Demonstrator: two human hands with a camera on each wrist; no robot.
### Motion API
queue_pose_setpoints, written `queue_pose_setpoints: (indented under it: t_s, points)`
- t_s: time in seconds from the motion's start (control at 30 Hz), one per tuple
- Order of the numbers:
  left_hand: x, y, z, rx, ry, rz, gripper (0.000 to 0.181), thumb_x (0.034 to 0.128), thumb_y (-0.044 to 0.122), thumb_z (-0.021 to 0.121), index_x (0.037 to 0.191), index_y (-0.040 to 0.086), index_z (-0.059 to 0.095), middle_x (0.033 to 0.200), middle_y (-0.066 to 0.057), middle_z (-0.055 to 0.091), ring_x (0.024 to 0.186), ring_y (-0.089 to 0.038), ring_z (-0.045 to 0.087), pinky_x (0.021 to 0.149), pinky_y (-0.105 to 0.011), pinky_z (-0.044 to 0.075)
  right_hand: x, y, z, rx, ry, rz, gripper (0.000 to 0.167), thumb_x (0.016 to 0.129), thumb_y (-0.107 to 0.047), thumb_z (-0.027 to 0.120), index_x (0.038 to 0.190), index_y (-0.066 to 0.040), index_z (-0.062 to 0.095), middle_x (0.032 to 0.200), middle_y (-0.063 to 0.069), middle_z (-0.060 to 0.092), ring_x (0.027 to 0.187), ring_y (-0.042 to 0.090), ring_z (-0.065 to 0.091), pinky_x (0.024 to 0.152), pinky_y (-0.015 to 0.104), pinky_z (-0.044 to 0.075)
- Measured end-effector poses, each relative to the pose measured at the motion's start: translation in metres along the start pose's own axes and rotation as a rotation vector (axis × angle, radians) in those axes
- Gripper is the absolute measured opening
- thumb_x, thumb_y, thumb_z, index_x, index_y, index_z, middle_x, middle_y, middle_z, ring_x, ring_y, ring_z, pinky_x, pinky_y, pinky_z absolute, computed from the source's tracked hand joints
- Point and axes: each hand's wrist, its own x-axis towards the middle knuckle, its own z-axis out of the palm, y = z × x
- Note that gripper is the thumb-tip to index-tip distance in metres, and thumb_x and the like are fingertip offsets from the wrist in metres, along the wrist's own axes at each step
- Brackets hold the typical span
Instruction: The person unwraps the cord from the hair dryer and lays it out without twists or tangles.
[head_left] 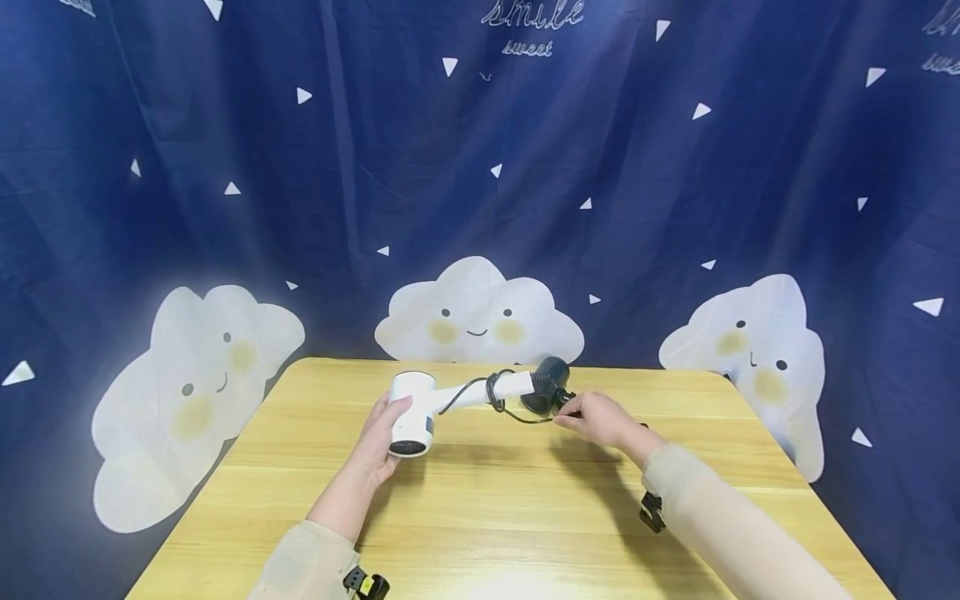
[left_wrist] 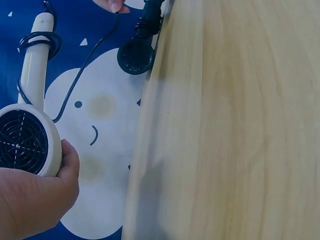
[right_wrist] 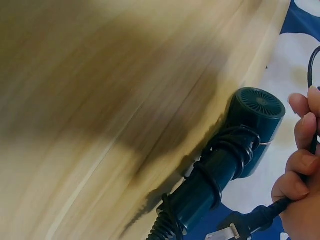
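My left hand [head_left: 375, 437] grips the barrel of a white hair dryer [head_left: 412, 404] above the table, its handle pointing right. A black cord [left_wrist: 82, 72] is looped round that handle and runs across to my right hand [head_left: 600, 419]. In the right wrist view, the curled fingers of that hand hold the cord, and a two-pin plug [right_wrist: 242, 225] sticks out below them. Behind the plug lies a dark green hair dryer [right_wrist: 257, 120] on the table, its own cord wound round its handle. In the head view, the white handle partly overlaps it.
The wooden table [head_left: 480, 517] reaches back to a dark blue curtain [head_left: 480, 208] with white clouds and triangles. The green dryer lies near the table's far edge. A black wrist mount [head_left: 366, 583] sits at the left sleeve, another [head_left: 651, 510] at the right.
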Motion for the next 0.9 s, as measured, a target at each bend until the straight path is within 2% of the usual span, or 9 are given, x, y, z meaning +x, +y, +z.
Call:
queue_pose_setpoints:
  t_s: [0.23,0.43,0.63,0.9]
  points:
    - [0.000,0.002,-0.001,-0.018,0.010,-0.002,0.076,0.1001,0.029,0.056,0.159,0.009,0.013,0.136,-0.019,0.043,0.102,-0.018,0.060,0.087,-0.030,0.057,-0.009,-0.008,-0.005,0.011,-0.047,-0.021,0.022,0.097,-0.030,0.067,0.098,-0.012,0.080,0.093,-0.005,0.075,0.088,0.015,0.069,0.085,0.042,0.056]
    - [0.003,0.003,-0.002,-0.016,0.027,-0.001,0.076,0.1009,0.030,0.055,0.159,0.009,0.012,0.136,-0.018,0.043,0.101,-0.016,0.061,0.087,-0.029,0.057,-0.017,-0.013,-0.011,0.005,-0.066,-0.087,0.023,0.097,-0.032,0.066,0.094,-0.015,0.080,0.091,-0.009,0.074,0.088,0.012,0.069,0.084,0.039,0.056]
    - [0.004,0.002,-0.004,-0.029,0.040,0.006,0.074,0.1014,0.029,0.055,0.159,0.009,0.013,0.134,-0.016,0.045,0.099,-0.016,0.062,0.086,-0.029,0.057,-0.020,-0.022,-0.019,0.031,-0.093,-0.164,0.018,0.097,-0.032,0.067,0.090,-0.022,0.079,0.088,-0.013,0.073,0.082,0.003,0.065,0.078,0.032,0.055]
    - [0.007,0.000,-0.008,-0.036,0.050,0.009,0.073,0.1012,0.028,0.055,0.158,0.008,0.015,0.131,-0.015,0.047,0.097,-0.015,0.063,0.085,-0.029,0.057,-0.021,-0.038,-0.032,0.088,-0.069,-0.246,0.014,0.096,-0.024,0.068,0.087,-0.020,0.077,0.082,-0.014,0.069,0.076,0.001,0.060,0.072,0.028,0.053]
